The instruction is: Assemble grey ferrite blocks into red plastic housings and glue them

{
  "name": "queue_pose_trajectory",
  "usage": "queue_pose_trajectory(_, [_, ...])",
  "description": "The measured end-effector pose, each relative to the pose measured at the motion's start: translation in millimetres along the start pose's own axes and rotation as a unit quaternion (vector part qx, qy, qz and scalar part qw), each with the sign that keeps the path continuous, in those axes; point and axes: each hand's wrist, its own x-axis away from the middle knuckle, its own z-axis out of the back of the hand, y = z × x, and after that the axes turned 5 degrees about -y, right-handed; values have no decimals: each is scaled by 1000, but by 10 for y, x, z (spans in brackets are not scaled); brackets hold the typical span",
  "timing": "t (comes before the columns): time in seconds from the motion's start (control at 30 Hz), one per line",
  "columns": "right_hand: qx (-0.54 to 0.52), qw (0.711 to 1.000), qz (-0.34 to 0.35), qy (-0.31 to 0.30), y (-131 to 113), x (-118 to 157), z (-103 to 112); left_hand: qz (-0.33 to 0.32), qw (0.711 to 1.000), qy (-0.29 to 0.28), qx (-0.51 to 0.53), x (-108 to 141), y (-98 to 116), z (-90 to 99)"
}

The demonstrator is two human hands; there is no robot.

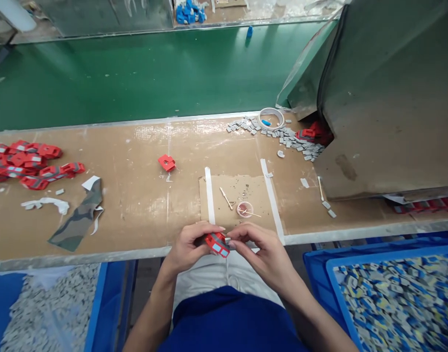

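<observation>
My left hand [190, 246] is closed around a red toy car body [217, 243] with grey bands and pale windows, held over the table's front edge. My right hand [258, 247] pinches a small pale piece [227, 240] against the car's right end; its exact kind is hard to make out. Just beyond my hands, a small round cup [245, 209] with reddish contents has thin sticks across it. A cotton swab [226, 198] lies to its left on a taped cardboard sheet [231, 182].
Red car bodies [24, 161] pile up at left, near a camouflage cloth strip [80, 215]. A single red part [167, 163] lies mid-table. Grey tiles [286, 138] spread around a tape roll [271, 119]. A metal housing [385, 98] stands at right; blue bins [330, 274] flank me. A green conveyor belt [136, 78] runs behind.
</observation>
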Motion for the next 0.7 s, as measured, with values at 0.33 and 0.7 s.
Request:
queue_pose_trajectory(0.33, [82,996,29,-28,-51,-8,-36,-15,998,-8,-52,1,-22,-5])
queue_pose_trajectory(0.7, [193,978,29,73,-84,116,-312,-39,993,17,-106,16,-9,-19])
